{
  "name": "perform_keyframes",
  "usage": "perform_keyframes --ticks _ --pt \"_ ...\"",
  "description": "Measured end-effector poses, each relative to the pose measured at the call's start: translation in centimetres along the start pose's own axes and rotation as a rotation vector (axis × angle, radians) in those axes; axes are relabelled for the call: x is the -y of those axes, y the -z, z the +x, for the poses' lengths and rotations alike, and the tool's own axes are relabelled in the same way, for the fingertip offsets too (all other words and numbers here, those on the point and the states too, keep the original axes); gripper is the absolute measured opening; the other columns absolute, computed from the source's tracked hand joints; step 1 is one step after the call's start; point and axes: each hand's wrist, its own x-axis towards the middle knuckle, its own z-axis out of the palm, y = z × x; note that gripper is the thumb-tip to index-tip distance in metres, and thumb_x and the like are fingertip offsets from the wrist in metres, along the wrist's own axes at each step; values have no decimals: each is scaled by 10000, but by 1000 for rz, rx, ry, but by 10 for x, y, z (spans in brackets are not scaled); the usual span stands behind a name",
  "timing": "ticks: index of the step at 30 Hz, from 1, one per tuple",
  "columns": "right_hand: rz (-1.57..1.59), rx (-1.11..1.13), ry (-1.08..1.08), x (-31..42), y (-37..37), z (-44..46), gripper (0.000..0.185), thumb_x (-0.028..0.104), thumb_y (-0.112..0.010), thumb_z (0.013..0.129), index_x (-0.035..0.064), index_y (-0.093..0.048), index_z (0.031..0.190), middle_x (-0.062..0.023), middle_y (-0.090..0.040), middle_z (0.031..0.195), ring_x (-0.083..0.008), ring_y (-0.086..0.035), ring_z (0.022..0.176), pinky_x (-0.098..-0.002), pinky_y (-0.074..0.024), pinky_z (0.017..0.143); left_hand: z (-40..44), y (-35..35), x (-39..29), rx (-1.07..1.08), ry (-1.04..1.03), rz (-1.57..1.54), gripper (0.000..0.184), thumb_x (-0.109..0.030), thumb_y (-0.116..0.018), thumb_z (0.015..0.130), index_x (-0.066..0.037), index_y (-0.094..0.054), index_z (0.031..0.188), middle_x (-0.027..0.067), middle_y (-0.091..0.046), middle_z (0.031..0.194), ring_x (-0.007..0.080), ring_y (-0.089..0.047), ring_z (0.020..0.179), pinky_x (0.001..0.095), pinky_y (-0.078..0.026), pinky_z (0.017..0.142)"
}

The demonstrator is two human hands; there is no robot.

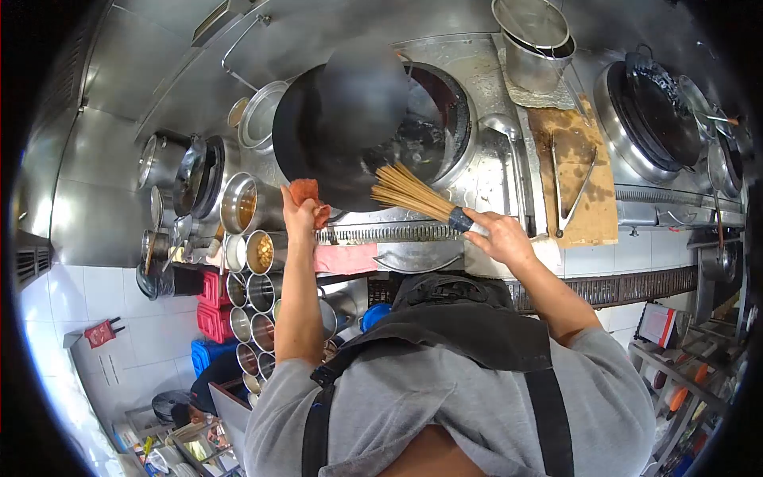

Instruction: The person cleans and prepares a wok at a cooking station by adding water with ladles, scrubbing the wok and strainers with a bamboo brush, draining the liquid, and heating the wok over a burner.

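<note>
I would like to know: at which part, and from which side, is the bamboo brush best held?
Probably by the narrow wrapped end of the bamboo brush, where the right hand holds it, coming from the near right: that end points there, while the sticks spread out toward the wok.

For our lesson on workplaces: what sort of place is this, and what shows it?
Probably a restaurant or other commercial kitchen: a large wok, a long ladle and clustered metal containers point that way.

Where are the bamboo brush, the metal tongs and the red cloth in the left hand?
Bamboo brush (416, 195): head view, on the bristles.
Metal tongs (557, 184): head view, on one arm.
Red cloth (306, 191): head view, on its upper part.
</note>
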Motion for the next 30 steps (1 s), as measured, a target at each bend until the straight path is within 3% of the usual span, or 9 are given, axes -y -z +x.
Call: perform_keyframes --ticks 4,7,14,18,19,21,23,26,30 --pt "55 85 -48 6 -10 14 493 323 -674 831 116 -596 1272 -213 -674 955 -399 -647 865 -461 -515 808 2 4 -10 27 6 38 937 50 -459 757 -136 23 1538 128 -599 732 221 -630 556 317 -512 418" --pt "108 83 -69 6 -20 26 494 301 -672 825 98 -598 1269 -232 -670 1007 -408 -639 911 -450 -504 854 14 5 3 -14 -278 217 932 44 -466 746 -140 -20 1544 118 -609 746 181 -603 545 328 -537 449" --pt "218 166 -181 18 1 52 502 299 -698 818 96 -605 1268 -248 -659 1068 -391 -640 983 -404 -497 894 -44 -32 -24 -92 -523 218 908 86 -469 741 -106 -82 1539 114 -623 751 145 -606 568 300 -525 475" --pt "179 211 -200 -14 6 62 503 380 -673 846 201 -588 1309 -254 -672 1017 -342 -673 925 -389 -508 868 -60 -44 -20 -147 -468 5 890 92 -473 754 -110 -102 1536 127 -628 827 153 -612 572 284 -509 471" --pt "35 308 -368 -22 19 68 486 399 -670 857 243 -589 1310 -239 -680 990 -301 -680 896 -385 -515 844 -55 -43 -14 -181 -489 26 882 88 -481 741 -72 -113 1527 138 -645 766 175 -640 557 298 -543 517" --pt "41 59 -516 -73 21 59 484 351 -673 839 217 -592 1297 -213 -690 953 -339 -679 887 -424 -525 814 -50 -41 -14 -213 -436 32 879 87 -482 743 -75 -117 1526 147 -643 769 174 -639 560 302 -547 515" --pt "-74 -252 -357 -108 34 39 484 351 -675 838 128 -600 1261 -224 -683 960 -388 -658 908 -454 -514 823 -39 -40 -16 -248 -393 31 876 87 -482 745 -78 -120 1525 157 -641 773 173 -639 562 307 -552 513" --pt "-63 -278 -520 -83 60 6 448 327 -668 846 121 -613 1239 -232 -680 961 -399 -653 910 -469 -510 830 -25 -38 -7 -242 -162 -104 875 100 -482 752 -115 -133 1526 157 -614 770 199 -626 540 312 -549 465" --pt "-81 -179 -468 -74 -11 -43 497 229 -649 845 115 -539 1316 -219 -629 1110 -418 -610 1006 -465 -504 850 3 -50 43 -192 30 -154 899 56 -476 763 -112 -43 1533 146 -593 728 203 -609 515 271 -412 356"
